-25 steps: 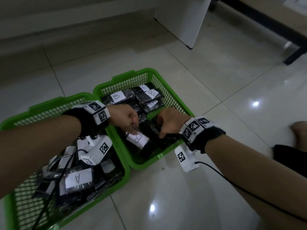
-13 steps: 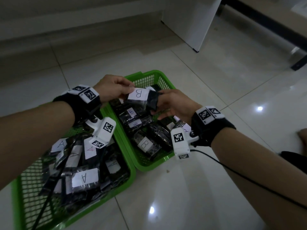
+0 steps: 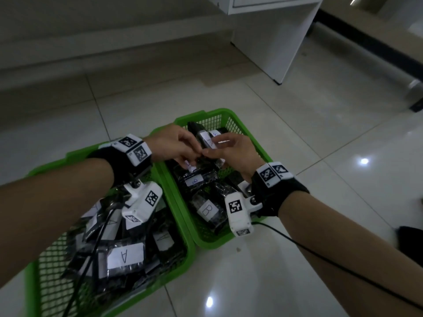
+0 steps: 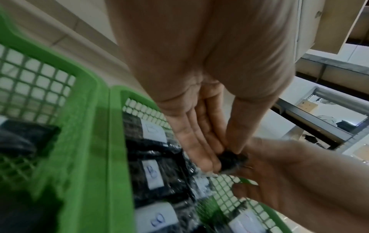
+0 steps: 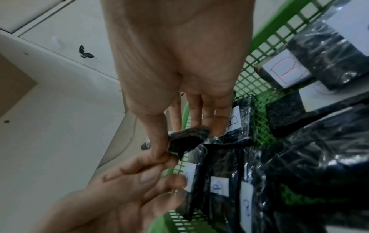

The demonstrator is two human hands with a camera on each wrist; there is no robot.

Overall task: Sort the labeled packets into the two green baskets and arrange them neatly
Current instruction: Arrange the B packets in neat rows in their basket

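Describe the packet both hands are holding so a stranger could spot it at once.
Start at the right green basket, the one with B-labelled packets. Above its far half, the left hand and right hand pinch one black packet. Unlike its neighbours, it is lifted off the pile.

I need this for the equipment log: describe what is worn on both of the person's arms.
Both forearms are bare, no sleeves. Each wrist has a black band topped with white blocks bearing black square code markers. A white camera unit hangs under each, also marked, trailing a black cable.
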